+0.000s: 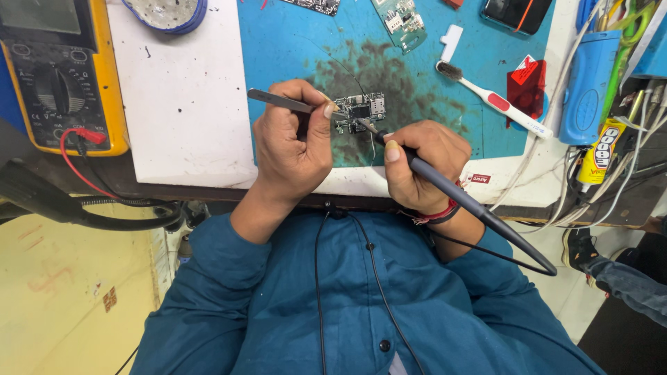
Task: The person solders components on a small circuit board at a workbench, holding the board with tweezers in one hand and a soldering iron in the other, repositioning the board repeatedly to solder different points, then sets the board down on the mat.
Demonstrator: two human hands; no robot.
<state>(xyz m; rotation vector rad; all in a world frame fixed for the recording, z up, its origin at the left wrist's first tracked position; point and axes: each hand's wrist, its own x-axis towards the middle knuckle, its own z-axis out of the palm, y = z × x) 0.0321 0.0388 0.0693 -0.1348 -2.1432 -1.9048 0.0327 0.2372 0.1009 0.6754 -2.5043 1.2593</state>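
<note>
On the blue mat (pixel 299 48) near the desk's front edge lies a small circuit board (pixel 359 112), thin, light and likely fragile, best steadied by its edges. The left hand (pixel 292 142) pinches grey tweezers (pixel 278 101) shut-fisted, tips at the board; the right hand (pixel 420 163) grips a black soldering iron (pixel 472 205), its tip touching the board. A toothbrush (pixel 493 101) lies near on the right, a yellow multimeter (pixel 62 73) well apart on the left; open room lies on the white sheet (pixel 184 97).

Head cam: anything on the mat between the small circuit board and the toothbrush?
Nothing lies there in the head view: between the small circuit board and the toothbrush is only bare blue mat, darkly stained.
</note>
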